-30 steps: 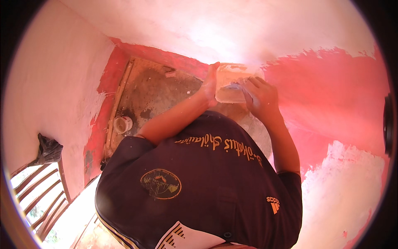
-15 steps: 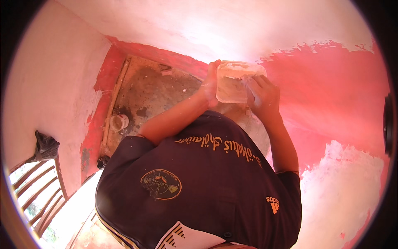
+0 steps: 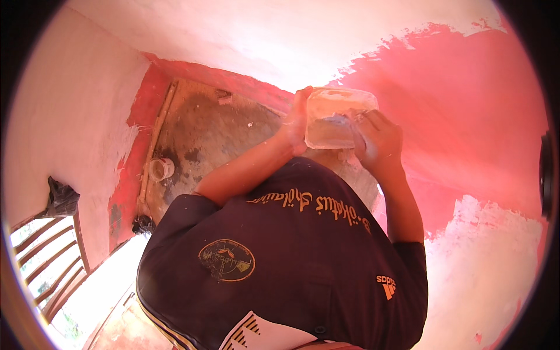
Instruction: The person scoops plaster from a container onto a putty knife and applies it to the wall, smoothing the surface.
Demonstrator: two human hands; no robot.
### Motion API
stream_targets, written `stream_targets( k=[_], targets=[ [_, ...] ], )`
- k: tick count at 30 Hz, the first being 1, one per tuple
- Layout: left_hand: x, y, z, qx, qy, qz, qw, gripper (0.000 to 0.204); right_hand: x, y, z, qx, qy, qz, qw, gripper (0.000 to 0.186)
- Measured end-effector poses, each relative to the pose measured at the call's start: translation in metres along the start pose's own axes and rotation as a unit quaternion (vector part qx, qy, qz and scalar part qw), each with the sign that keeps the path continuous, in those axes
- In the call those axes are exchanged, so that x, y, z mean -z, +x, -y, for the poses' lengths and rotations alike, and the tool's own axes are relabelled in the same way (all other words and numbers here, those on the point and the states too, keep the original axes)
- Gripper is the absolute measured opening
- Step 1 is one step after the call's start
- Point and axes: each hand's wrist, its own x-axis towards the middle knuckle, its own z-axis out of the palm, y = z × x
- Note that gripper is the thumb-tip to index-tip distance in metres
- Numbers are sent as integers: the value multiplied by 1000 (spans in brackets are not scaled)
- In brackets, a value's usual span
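Observation:
A clear rectangular plastic tub (image 3: pixel 318 142) is held up in front of my chest, with a pale paste smeared inside it. My left hand (image 3: pixel 296 125) grips the tub's left side, its thumb up along the rim. At the tub's right side my right hand (image 3: pixel 379 139) is closed, fingers reaching over the rim. From those fingers a flat greyish edge (image 3: pixel 337 119), like a putty knife's blade, extends into the tub. Its handle is hidden in my hand, so its exact kind is unclear.
The walls are partly covered in white over pink paint (image 3: pixel 455 99). On the stained floor (image 3: pixel 227 134) to the left stands a small white bucket (image 3: pixel 161 169). Farther left are a barred window (image 3: pixel 52 256) and a black plastic bag (image 3: pixel 62 198) hanging on its corner.
The flat edge in my right hand has swung to lie more across the tub, pointing left. My left hand keeps its grip, and the whole view has shifted slightly.

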Motion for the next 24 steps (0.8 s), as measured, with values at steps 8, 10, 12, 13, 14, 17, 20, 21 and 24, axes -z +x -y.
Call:
stream_targets(
  k=[8,10,12,13,14,17,20,21,24],
  targets=[
    [-24,7,50,-17,37,-22,999,71,24,-27,-43,1,-5,-88,996,42],
    [-29,10,59,-12,35,-37,999,71,33,-34,-49,-8,17,-109,994,41],
    [-33,13,69,-8,36,-49,998,72,30,-49,-51,-3,6,-70,998,42],
    [-36,14,74,-19,30,-46,998,72,30,-54,-51,3,-6,-31,999,42],
    [-38,16,78,-29,25,-43,998,72,32,-60,-50,3,-7,-33,999,42],
    [-35,20,92,-18,-5,-11,1000,71,37,-79,-44,4,8,-19,1000,27],
    [-38,23,104,-31,21,-48,998,71,37,-100,-48,2,25,-5,1000,28],
    [-37,24,108,-31,21,-49,998,71,40,-104,-50,10,41,-2,999,33],
    [-33,28,117,-20,-10,-36,999,70,58,-109,-56,10,65,-30,997,36]
  ],
)
